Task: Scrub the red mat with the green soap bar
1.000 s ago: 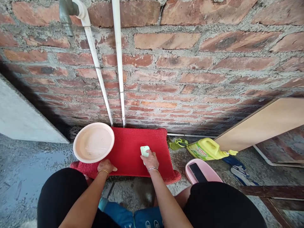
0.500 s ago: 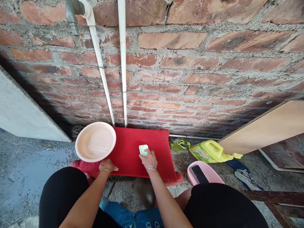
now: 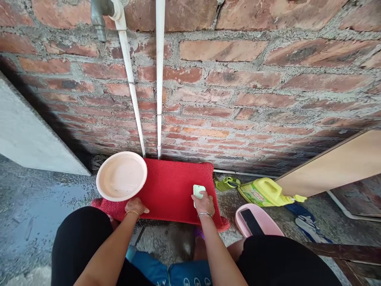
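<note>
A red, fluffy cloth (image 3: pixel 172 186) like a towel or mat lies spread flat, its ends hanging down at the left and right. On its right part my right hand (image 3: pixel 205 204) grips a pale green scrub brush (image 3: pixel 199 190), a flat rounded block with a small hole near its far end; its underside is hidden. At the near left edge, my left hand (image 3: pixel 137 206) is closed on the cloth, with its thumb pointing right. Just beyond that hand, a pale pink basin (image 3: pixel 122 174) rests on the left of the cloth.
Behind stands a brick wall (image 3: pixel 223 91) with white pipes (image 3: pixel 160 79) and a grey tap (image 3: pixel 99 20). To the right are a green bottle (image 3: pixel 228 183), a yellow detergent jug (image 3: pixel 262 192) and a pink tub (image 3: pixel 270 224) with a dark, flat object. A grey slab (image 3: pixel 38 131) leans at left.
My right hand has slid rightward across the cloth with the scrub brush. My left hand keeps its place on the cloth. The whole view has shifted slightly.
</note>
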Demonstrator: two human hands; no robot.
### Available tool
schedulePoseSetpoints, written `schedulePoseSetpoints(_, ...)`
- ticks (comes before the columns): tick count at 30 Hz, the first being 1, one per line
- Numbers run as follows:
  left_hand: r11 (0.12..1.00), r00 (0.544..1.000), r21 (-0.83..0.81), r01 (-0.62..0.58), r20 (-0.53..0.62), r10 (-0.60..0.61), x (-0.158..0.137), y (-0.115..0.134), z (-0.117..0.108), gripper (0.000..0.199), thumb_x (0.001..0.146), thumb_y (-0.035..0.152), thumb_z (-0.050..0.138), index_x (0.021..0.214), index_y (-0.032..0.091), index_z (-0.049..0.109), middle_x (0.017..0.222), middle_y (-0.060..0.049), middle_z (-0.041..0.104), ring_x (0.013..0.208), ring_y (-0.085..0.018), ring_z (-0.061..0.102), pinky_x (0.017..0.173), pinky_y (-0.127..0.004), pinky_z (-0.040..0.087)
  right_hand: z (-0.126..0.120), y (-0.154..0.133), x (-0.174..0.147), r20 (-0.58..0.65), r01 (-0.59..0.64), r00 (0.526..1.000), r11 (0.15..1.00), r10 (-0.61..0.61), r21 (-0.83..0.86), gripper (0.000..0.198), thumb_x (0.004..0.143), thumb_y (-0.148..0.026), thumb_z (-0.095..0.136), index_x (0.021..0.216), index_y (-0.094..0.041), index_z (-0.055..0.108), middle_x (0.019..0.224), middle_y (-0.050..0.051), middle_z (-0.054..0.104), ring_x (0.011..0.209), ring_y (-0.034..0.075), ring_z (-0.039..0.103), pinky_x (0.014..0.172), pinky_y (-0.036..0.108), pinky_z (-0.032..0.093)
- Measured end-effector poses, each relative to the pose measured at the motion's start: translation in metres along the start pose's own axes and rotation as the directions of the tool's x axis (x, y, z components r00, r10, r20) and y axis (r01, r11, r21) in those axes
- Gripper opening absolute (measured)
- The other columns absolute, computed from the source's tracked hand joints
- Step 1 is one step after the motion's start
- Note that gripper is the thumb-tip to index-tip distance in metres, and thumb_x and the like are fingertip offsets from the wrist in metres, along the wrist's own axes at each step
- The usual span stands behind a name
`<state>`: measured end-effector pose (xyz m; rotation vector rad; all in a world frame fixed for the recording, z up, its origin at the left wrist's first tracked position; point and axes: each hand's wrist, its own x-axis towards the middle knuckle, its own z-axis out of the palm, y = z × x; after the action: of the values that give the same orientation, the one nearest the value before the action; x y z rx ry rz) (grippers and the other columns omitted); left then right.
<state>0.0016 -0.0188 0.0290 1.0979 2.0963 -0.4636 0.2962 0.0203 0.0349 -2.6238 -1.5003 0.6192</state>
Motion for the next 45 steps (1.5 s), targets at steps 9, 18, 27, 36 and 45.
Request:
schedulePoseSetpoints(9, 1.0, 1.0, 0.001, 0.011, -0.012, -0.011, -0.001, 0.001, 0.001, 0.062, 0.053, 0.044, 0.083, 0.108, 0.02, 0.069, 0.125, -0.015, 0.065, 0.117, -0.03, 0.059, 0.087, -0.032, 0.053, 0.046, -0.076, -0.052, 0.147, 0.393, 0.911, 0.92, -0.386, -0.019, 0.04, 0.075, -0.042, 0.066, 0.114, -0.03, 0.062, 0.108, 0.004, 0.056, 0.097, 0.02, 0.059, 0.083, 0.029, 0.043)
schedulePoseSetpoints(18, 1.0, 1.0, -0.006, 0.009, -0.005, -0.009, -0.004, 0.001, -0.001, 0.061, 0.053, 0.042, 0.083, 0.109, 0.02, 0.069, 0.126, -0.015, 0.064, 0.118, -0.03, 0.059, 0.088, -0.034, 0.053, 0.021, -0.019, -0.011, 0.082, 0.152, 0.985, 0.988, -0.15, -0.019, 0.044, 0.076, -0.046, 0.062, 0.117, -0.029, 0.059, 0.108, 0.005, 0.056, 0.097, 0.022, 0.061, 0.079, 0.031, 0.045)
schedulePoseSetpoints(27, 1.0, 1.0, 0.009, 0.018, 0.011, -0.018, -0.009, 0.003, -0.006, 0.061, 0.056, 0.043, 0.081, 0.11, 0.02, 0.069, 0.129, -0.015, 0.062, 0.12, -0.031, 0.057, 0.088, -0.033, 0.053, 0.013, -0.019, -0.011, 0.029, 0.116, 0.993, 0.993, -0.116, -0.017, 0.043, 0.078, -0.046, 0.06, 0.117, -0.027, 0.06, 0.107, 0.007, 0.056, 0.096, 0.023, 0.061, 0.076, 0.032, 0.046)
schedulePoseSetpoints(36, 1.0, 1.0, -0.007, 0.025, 0.004, -0.025, -0.004, 0.002, -0.003, 0.066, 0.053, 0.042, 0.083, 0.113, 0.019, 0.067, 0.127, -0.015, 0.063, 0.119, -0.03, 0.058, 0.091, -0.034, 0.052, 0.05, -0.073, -0.05, 0.151, 0.402, 0.907, 0.915, -0.394, -0.032, 0.041, 0.074, -0.042, 0.066, 0.114, -0.031, 0.062, 0.107, 0.003, 0.056, 0.096, 0.02, 0.059, 0.081, 0.028, 0.043)
schedulePoseSetpoints(45, 1.0, 1.0, -0.018, 0.015, -0.001, -0.015, -0.002, 0.001, -0.001, 0.064, 0.051, 0.042, 0.082, 0.11, 0.021, 0.068, 0.126, -0.014, 0.064, 0.118, -0.031, 0.058, 0.088, -0.035, 0.053, 0.007, 0.006, 0.002, 0.043, 0.033, 0.998, 0.999, -0.034, 0.018, 0.047, 0.079, -0.051, 0.058, 0.119, -0.027, 0.058, 0.11, 0.007, 0.056, 0.096, 0.024, 0.061, 0.073, 0.031, 0.046)
